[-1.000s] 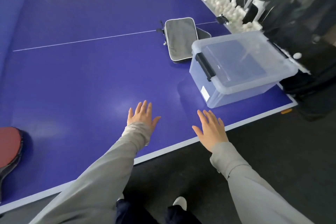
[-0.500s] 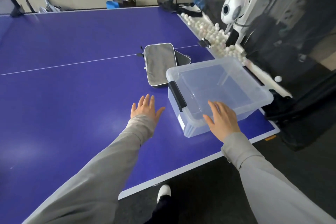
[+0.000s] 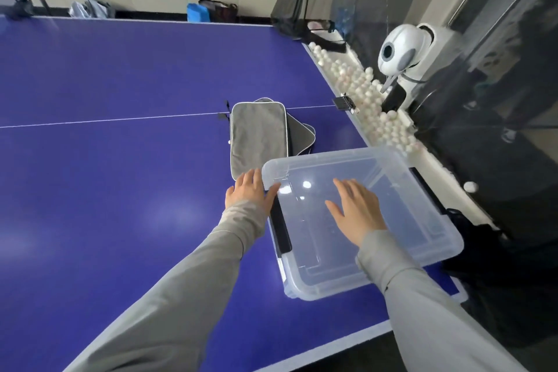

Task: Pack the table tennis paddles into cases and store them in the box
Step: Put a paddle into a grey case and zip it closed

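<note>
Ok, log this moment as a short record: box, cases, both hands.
box: clear plastic box, lid on, at the near right corner of the blue table
latch: black latch on the box's left side
cases: two grey cases stacked askew on the table just beyond the box
left hand: left hand open, at the lid's far left corner, thumb by the rim
right hand: right hand open, fingers straight, spread over the lid
</note>
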The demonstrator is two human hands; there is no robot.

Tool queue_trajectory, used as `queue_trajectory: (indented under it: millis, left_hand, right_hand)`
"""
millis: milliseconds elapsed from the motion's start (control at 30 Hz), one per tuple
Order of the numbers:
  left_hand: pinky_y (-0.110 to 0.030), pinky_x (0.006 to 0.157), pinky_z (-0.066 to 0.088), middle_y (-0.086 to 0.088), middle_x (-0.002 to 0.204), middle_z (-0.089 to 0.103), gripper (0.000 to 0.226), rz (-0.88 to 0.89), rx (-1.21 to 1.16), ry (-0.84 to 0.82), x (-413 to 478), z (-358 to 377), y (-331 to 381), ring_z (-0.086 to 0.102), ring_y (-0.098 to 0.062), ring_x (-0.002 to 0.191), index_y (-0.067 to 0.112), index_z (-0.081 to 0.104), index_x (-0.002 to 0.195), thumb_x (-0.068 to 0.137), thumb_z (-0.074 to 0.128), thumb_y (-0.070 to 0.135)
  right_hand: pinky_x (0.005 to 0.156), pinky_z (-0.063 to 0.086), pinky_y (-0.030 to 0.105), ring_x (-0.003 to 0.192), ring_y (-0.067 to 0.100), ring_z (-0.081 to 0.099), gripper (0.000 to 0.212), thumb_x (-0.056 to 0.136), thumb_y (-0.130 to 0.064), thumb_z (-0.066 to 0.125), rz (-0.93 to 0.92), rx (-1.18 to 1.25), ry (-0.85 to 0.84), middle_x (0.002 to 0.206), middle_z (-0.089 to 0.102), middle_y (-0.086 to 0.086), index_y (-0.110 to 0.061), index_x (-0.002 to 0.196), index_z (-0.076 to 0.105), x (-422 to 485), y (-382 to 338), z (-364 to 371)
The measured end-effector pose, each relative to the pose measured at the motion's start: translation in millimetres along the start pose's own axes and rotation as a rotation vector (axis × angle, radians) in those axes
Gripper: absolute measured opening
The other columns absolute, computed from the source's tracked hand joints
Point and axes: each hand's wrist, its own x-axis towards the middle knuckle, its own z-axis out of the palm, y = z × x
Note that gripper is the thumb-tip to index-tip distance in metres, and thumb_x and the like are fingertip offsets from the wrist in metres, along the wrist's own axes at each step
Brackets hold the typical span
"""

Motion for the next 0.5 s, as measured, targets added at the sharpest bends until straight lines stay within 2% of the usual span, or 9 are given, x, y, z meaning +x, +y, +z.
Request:
queue_trajectory:
  millis: [200, 333, 433, 500]
  left_hand:
    - [-0.037, 0.1, 0.032, 0.0, 0.141, 0.043, 0.063, -0.122, -0.045, 0.023, 49, 5, 20, 0.037, -0.021, 0.13, 0.017, 0.034, 0.138, 0.092, 0.03, 0.06]
    - [-0.038, 0.091, 0.038, 0.0, 0.134, 0.05, 0.062, -0.262, -0.135, -0.059, 71, 13, 31, 0.048, -0.024, 0.12, 0.02, 0.043, 0.131, 0.09, 0.03, 0.064]
    - [-0.034, 0.074, 0.04, 0.001, 0.12, 0.058, 0.055, -0.333, -0.193, -0.099, 77, 25, 32, 0.056, -0.028, 0.1, 0.025, 0.045, 0.122, 0.087, 0.036, 0.066]
    - [-0.033, 0.068, 0.038, 0.002, 0.108, 0.06, 0.052, -0.379, -0.219, -0.079, 77, 29, 31, 0.052, -0.026, 0.084, 0.027, 0.046, 0.114, 0.083, 0.04, 0.068]
  right_hand:
    - [0.106, 0.029, 0.038, 0.133, 0.024, 0.035, 0.054, 0.097, -0.041, 0.04, -0.104, 0.075, 0.034, 0.142, 0.043, 0.005, -0.014, 0.143, 0.033, 83, 7, -3]
    - [0.097, 0.035, 0.043, 0.125, 0.031, 0.04, 0.053, 0.096, -0.04, 0.044, -0.149, 0.155, 0.006, 0.134, 0.05, 0.01, -0.011, 0.14, 0.037, 146, 4, -2]
    - [0.094, 0.036, 0.043, 0.123, 0.032, 0.04, 0.053, 0.097, -0.042, 0.041, -0.157, 0.182, -0.053, 0.133, 0.049, 0.011, -0.011, 0.139, 0.038, 195, -3, 6]
    - [0.095, 0.036, 0.044, 0.124, 0.032, 0.039, 0.053, 0.096, -0.044, 0.041, -0.16, 0.196, -0.095, 0.133, 0.049, 0.013, -0.01, 0.137, 0.04, 224, -9, 14]
